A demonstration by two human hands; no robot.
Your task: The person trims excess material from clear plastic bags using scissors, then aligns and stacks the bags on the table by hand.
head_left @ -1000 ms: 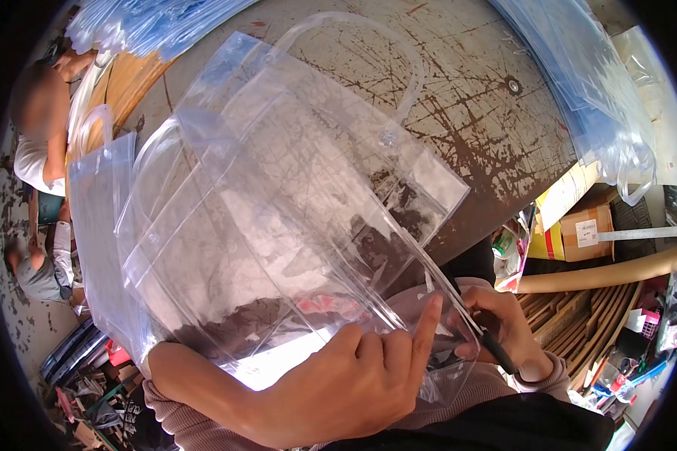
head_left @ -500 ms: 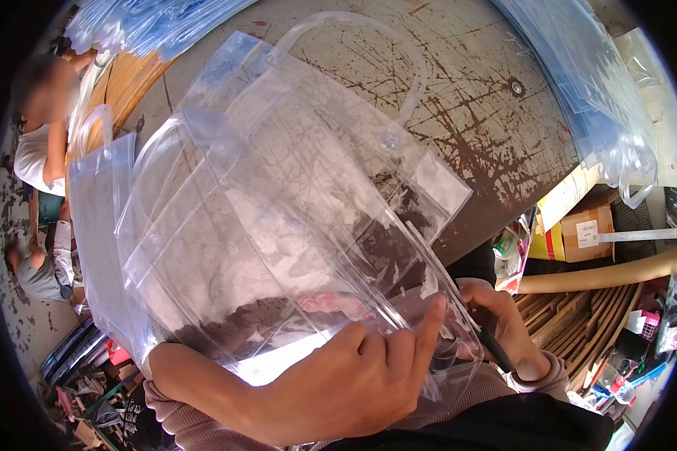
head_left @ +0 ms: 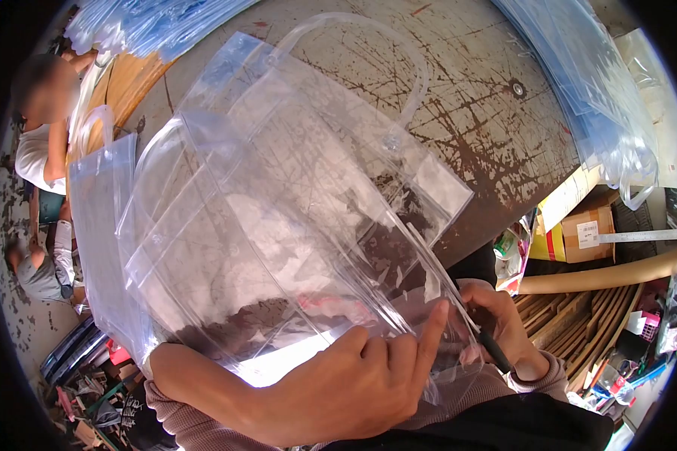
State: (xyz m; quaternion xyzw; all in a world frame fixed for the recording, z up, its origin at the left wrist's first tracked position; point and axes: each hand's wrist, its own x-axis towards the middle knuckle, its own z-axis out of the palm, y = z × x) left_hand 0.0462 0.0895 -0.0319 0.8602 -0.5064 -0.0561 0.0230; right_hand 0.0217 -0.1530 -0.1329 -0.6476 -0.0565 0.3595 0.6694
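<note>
A large clear plastic bag (head_left: pixel 278 180) with a looped clear handle lies across the scratched table and reaches down to my lap. My left hand (head_left: pixel 338 387) grips its lower edge, fingers curled in and the index finger pointing up along the plastic. At the bag's lower right corner, my right hand (head_left: pixel 508 331) is closed around a dark-handled tool (head_left: pixel 494 352). Its far end is hard to make out against the shiny plastic. Part of the right fingers lies behind the clear film.
Stacks of clear bluish plastic lie at the top left (head_left: pixel 150 26) and right (head_left: pixel 579 83). More clear bags (head_left: pixel 98 218) hang at the left. Two people (head_left: pixel 41 154) are at far left. A cardboard box (head_left: pixel 587 233), a tan tube (head_left: pixel 609 272) and stacked slats (head_left: pixel 572 323) are at right.
The bag's lower right edge and the dark-handled tool have shifted slightly. My left index finger has moved a little to the right. At far left, one person's head has moved slightly.
</note>
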